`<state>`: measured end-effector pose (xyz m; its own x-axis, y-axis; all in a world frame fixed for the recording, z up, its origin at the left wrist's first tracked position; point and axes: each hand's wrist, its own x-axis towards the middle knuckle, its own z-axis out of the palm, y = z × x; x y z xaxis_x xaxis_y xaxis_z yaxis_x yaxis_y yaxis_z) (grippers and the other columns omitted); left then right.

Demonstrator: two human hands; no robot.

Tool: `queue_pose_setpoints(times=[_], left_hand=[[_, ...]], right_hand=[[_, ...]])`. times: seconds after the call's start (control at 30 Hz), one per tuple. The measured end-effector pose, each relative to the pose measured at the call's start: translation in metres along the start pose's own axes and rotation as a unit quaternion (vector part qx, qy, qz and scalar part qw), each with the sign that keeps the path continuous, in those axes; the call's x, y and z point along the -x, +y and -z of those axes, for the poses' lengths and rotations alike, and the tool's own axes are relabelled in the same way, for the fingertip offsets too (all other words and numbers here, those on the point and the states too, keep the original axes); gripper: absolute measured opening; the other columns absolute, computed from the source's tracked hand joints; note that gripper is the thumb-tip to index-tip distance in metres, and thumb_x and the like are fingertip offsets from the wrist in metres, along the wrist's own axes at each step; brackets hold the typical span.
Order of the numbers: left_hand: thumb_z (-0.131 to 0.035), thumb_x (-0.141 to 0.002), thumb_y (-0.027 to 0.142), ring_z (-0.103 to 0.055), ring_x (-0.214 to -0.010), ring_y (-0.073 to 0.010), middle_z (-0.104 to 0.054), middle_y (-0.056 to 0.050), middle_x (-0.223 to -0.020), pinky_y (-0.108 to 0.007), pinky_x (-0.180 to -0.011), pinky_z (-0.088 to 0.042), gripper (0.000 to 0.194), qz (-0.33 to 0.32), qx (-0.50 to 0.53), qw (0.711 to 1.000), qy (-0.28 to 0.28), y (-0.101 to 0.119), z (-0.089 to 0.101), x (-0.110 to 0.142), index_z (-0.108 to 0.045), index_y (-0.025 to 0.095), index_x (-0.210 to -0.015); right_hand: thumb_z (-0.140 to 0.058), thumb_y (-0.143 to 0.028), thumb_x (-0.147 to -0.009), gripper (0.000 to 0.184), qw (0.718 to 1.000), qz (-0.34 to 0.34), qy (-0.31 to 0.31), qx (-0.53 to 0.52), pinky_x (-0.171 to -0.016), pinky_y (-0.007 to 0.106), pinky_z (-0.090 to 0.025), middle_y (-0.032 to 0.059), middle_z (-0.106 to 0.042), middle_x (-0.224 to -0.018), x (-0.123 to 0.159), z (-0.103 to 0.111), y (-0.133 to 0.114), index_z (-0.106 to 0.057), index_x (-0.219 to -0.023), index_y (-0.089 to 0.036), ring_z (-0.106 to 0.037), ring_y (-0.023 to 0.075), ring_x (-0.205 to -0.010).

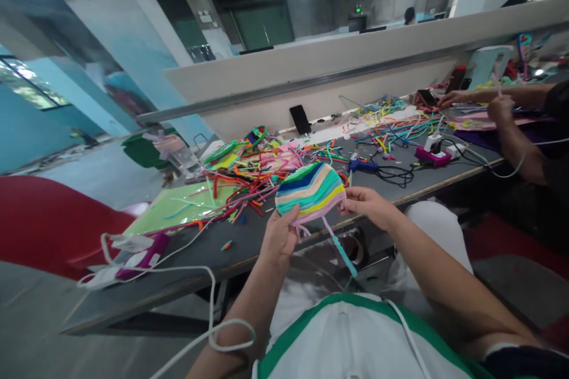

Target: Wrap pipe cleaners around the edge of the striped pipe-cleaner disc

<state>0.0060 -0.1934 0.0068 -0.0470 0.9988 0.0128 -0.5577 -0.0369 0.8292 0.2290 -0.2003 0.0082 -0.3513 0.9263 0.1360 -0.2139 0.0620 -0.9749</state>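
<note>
Between my two hands is a rounded, flat striped pipe-cleaner piece (311,189), with green, dark blue, peach, teal, yellow and pink bands. My left hand (281,234) grips its lower left edge, thumb on the front face. At the right edge, my right hand (367,206) pinches the pink border. A pink and teal twisted stem (342,251) hangs from the underside towards my lap. The piece is held up over the table's front edge; the backs of its bands are hidden.
Loose pipe cleaners (249,180) are heaped behind the piece. A blue glue gun (362,164) and magenta power strip (432,156) lie to the right, with cables. A phone (300,119) leans at the back. Another person's hand (501,108) is far right. A white cable (212,284) loops near my left arm.
</note>
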Motion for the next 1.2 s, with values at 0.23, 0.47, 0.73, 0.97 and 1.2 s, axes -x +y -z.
queue_pose_setpoints(times=[0.23,0.47,0.73,0.97,1.2], left_hand=[[-0.074,-0.068,0.020,-0.063,-0.103,-0.0233,-0.067,-0.008,-0.106,-0.039,-0.088,-0.052,0.046,0.010,-0.047,0.999,-0.012,-0.012,0.010,0.006,-0.056,0.019,-0.110],[-0.072,-0.068,0.025,-0.033,-0.132,-0.0292,-0.041,-0.014,-0.134,-0.048,-0.108,-0.030,0.051,-0.358,-0.494,0.791,0.047,-0.011,0.016,0.006,-0.052,0.021,-0.115],[-0.053,-0.079,0.022,-0.018,-0.139,-0.0301,-0.033,-0.006,-0.146,-0.054,-0.111,-0.012,0.042,-0.370,-0.696,0.560,-0.253,-0.007,-0.050,-0.005,-0.054,0.026,-0.120],[-0.052,-0.075,0.024,-0.021,-0.136,-0.0336,-0.040,-0.005,-0.142,-0.057,-0.107,-0.017,0.043,-0.313,-0.743,0.495,-0.325,0.002,-0.064,-0.020,-0.056,0.027,-0.118],[-0.050,-0.077,0.025,-0.022,-0.135,-0.0341,-0.049,-0.005,-0.132,-0.061,-0.106,-0.016,0.037,-0.304,-0.754,0.474,-0.338,0.003,-0.064,-0.023,-0.058,0.025,-0.113]], right_hand=[[-0.061,-0.040,-0.076,0.028,0.994,0.029,0.080,0.075,-0.063,0.027,-0.049,0.0033,-0.068,-0.069,0.002,-0.019,-0.005,-0.067,-0.081,-0.013,-0.061,0.0134,-0.059],[-0.051,-0.028,-0.079,0.023,0.944,0.005,0.131,0.302,-0.056,0.023,-0.045,0.0010,-0.065,-0.059,-0.004,-0.029,0.005,-0.063,-0.063,-0.016,-0.061,0.0141,-0.056],[-0.049,-0.028,-0.079,0.024,0.907,-0.014,0.162,0.389,-0.057,0.023,-0.041,0.0026,-0.067,-0.060,-0.010,-0.013,0.009,-0.065,-0.065,-0.017,-0.062,0.0153,-0.059],[-0.049,-0.030,-0.078,0.024,0.876,-0.029,0.179,0.447,-0.054,0.023,-0.035,0.0028,-0.066,-0.061,-0.009,-0.009,0.012,-0.066,-0.067,-0.017,-0.058,0.0154,-0.061],[-0.047,-0.028,-0.077,0.025,0.861,-0.030,0.177,0.476,-0.054,0.023,-0.031,0.0025,-0.064,-0.059,-0.010,-0.014,0.017,-0.064,-0.063,-0.018,-0.056,0.0147,-0.060]])
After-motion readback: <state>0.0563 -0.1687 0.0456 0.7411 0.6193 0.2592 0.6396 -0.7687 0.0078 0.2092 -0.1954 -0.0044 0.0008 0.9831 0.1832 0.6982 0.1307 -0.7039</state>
